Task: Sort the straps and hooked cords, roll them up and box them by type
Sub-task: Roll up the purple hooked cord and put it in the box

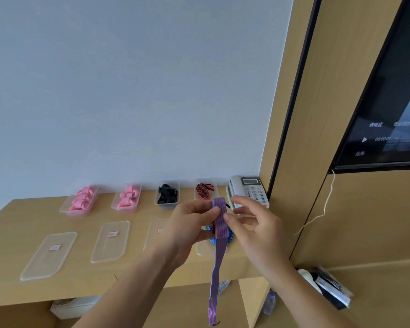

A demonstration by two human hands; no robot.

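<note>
A blue-and-red striped strap (220, 221) is partly rolled between both hands above the wooden table (85, 216). My left hand (189, 223) grips the rolled part, thumb on its front. My right hand (251, 223) touches the strap's right edge with thumb and forefinger; its other fingers are spread. The strap's loose tail (214, 290) hangs down past the table's front edge. Along the wall stand two clear boxes of pink rolls (81, 200) (127, 197), a box of black straps (167, 194) and a box with a red-and-black strap (205, 190).
Several clear lids with red labels (49, 254) (111, 240) lie at the table's front. A white desk phone (249, 190) sits at the back right. A dark screen (388, 102) hangs on the wooden panel. Water bottles (269, 303) and packets (329, 287) lie lower right.
</note>
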